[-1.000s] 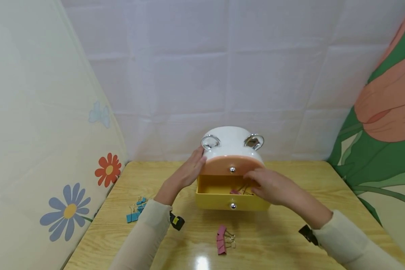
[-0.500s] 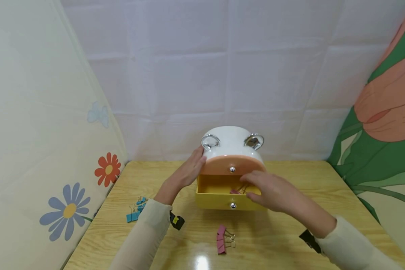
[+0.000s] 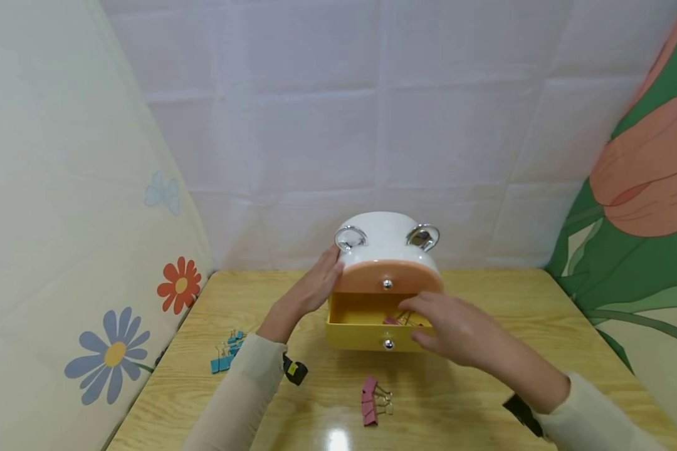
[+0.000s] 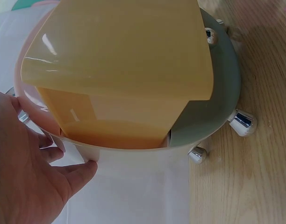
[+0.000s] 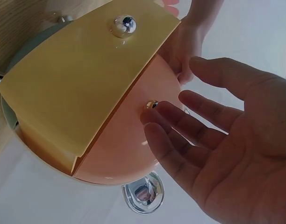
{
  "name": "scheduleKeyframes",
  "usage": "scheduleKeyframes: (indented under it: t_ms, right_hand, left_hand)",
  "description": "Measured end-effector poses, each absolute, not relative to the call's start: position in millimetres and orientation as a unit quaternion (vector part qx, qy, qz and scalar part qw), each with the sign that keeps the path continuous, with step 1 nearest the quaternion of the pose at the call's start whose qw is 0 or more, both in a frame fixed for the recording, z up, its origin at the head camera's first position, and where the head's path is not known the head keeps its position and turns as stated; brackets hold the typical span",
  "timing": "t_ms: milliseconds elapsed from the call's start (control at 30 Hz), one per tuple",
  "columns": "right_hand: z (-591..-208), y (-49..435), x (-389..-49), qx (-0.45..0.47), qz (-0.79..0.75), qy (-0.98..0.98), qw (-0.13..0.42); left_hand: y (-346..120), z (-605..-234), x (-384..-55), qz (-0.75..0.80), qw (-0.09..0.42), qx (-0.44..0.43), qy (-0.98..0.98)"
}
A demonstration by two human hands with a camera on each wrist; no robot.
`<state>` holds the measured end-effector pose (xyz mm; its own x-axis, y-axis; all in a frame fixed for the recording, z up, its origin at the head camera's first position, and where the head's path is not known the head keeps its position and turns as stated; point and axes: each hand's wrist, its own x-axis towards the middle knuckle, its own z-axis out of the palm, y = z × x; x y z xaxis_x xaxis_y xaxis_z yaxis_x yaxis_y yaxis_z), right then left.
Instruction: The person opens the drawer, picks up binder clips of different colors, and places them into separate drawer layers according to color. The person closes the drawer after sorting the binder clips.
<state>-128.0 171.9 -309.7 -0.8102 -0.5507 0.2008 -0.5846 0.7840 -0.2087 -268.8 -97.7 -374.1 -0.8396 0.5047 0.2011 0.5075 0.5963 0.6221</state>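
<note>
Wooden table [image 3: 462, 407] filling the lower frame; at its centre the white-shelled cabinet [image 3: 383, 238], its yellow drawer [image 3: 350, 338] pulled open just below middle; left hand [image 3: 313, 285] flat against the cabinet's left side, right hand [image 3: 454, 329] loosely spread over the drawer's right end, gripping nothing visible; the two well apart! Pink clips [image 3: 392, 321] lie inside the drawer; more pink clips [image 3: 369, 401] sit on the table, lower centre; blue clips [image 3: 222, 363] lower left, beside the sleeve; good handling, I'd judge, means bracing the shell with that left palm, lifting fingertips clear of the drawer's rim and not snagging the wire handles; as for brands, labels or writing, none readable anywhere.
</note>
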Motion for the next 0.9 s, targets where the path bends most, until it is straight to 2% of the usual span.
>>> scheduleKeyframes:
  t_ms: [467,900]
  right_hand:
    - [-319,159,-107,0.341,0.118,-0.930,0.063]
    - [-362,135,-92,0.363,0.138,-0.921,-0.016]
  left_hand:
    - [-98,-375,-269,-0.349,-0.005,-0.277,-0.895]
    - [-98,-374,-268,-0.355,-0.008,-0.274,-0.894]
